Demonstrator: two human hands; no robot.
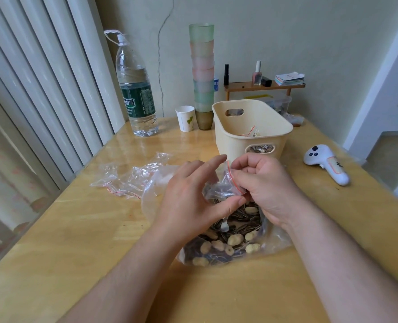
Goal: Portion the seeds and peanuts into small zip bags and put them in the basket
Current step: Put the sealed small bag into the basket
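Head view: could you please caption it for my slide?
Both hands pinch a small zip bag of seeds above the bulk bag, basket behind.

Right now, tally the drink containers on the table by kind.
Water bottle: 1
Paper cup: 1
Stack of plastic cups: 1 stack; the number of cups in it is unclear
Total: 3 items, counting the stack as one

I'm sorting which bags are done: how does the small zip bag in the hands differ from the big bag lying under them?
The small zip bag is held up by both hands, left hand and right hand; the big bag lies on the table. The small zip bag has a red zip strip; none shows on the big bag. The small one holds few seeds, the big one a heap of seeds and peanuts. Both are clear plastic.
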